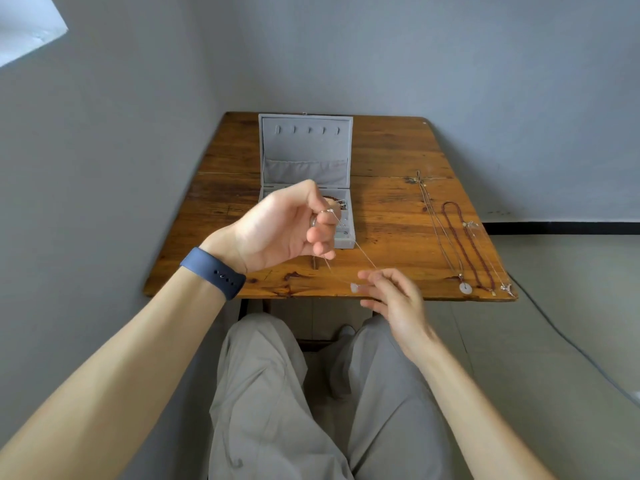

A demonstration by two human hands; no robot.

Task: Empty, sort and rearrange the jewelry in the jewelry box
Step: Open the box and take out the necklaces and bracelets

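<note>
As the box (304,150) sat open, the left hand (284,226) and right hand (394,299) each pinched a thin chain (356,244), which probably belonged next beside the laid-out necklaces (465,288).

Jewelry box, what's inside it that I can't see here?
Head view only:
- The jewelry box tray is mostly hidden behind the left hand; just some reddish beads peek out.
- The thin chain between both hands is too fine to see its clasp.
- Its pendant by the right hand is blurred.
- The necklaces on the table have charms too small to make out.
</note>
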